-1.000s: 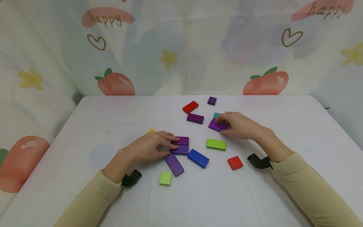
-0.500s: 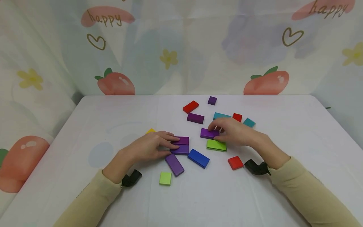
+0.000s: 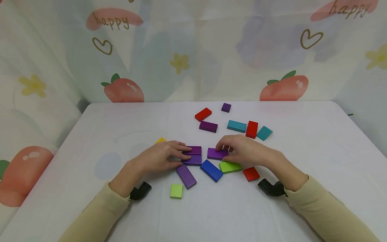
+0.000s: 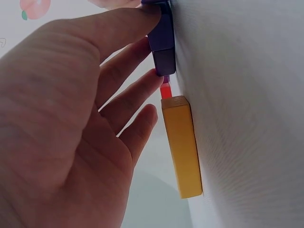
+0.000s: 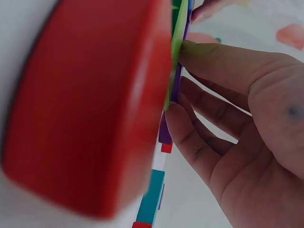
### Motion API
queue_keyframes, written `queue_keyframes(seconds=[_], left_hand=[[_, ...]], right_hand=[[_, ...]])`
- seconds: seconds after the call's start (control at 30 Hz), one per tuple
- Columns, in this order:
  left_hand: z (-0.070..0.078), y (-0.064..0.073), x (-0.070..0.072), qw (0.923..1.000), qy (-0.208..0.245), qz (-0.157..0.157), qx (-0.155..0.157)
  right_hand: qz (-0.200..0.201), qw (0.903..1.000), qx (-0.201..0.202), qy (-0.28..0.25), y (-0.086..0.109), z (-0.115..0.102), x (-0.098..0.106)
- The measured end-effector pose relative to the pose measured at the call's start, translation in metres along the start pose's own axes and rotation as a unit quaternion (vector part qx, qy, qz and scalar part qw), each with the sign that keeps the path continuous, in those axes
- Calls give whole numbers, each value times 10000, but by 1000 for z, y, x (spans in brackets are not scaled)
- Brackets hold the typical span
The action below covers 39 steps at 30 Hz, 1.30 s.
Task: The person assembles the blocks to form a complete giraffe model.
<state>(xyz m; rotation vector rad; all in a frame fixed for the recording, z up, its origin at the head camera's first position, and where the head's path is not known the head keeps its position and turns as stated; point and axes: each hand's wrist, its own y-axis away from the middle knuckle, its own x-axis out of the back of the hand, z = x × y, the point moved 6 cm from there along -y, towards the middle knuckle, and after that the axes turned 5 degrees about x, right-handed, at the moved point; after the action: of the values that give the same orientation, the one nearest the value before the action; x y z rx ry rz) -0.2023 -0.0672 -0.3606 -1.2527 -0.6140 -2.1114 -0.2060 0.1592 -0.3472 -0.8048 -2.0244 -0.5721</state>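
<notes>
My left hand (image 3: 160, 156) rests its fairly straight fingers on two purple blocks lying side by side, the farther a reddish purple block (image 3: 196, 150) and the nearer a violet block (image 3: 196, 160). In the left wrist view, the thumb touches a dark violet block (image 4: 165, 28). Just right of this pair, my right hand (image 3: 251, 149) pinches another purple block (image 3: 216, 154) between thumb and fingers, with a small gap left between it and the pair. Below the right hand lies a light green block (image 3: 229, 167), its corner at a blue block (image 3: 211, 170).
Nearer me lie a tilted violet block (image 3: 186, 176), a small green block (image 3: 176, 191) and a red block (image 3: 251, 174). Farther back are a teal block (image 3: 237, 126), a red block (image 3: 252, 129) and a dark purple block (image 3: 208, 126). A yellow block (image 4: 180, 147) sits by the left hand.
My right hand has brought its purple block leftward and nearer to me, toward the pair. The light green block has shifted nearer, up to the blue block. The left hand has stayed put.
</notes>
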Motion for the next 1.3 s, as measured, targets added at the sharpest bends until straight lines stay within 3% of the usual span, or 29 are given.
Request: queue_keyframes(seconds=[0.5,1.3], left_hand=[[1,1,-4,10000,26,14,-29],[2,1,-2,9999,-46,15,-125]], right_hand=[[-26,9989,408,-210,1,-10,-10],[-28,9978,619,-255,1,-17,-13]])
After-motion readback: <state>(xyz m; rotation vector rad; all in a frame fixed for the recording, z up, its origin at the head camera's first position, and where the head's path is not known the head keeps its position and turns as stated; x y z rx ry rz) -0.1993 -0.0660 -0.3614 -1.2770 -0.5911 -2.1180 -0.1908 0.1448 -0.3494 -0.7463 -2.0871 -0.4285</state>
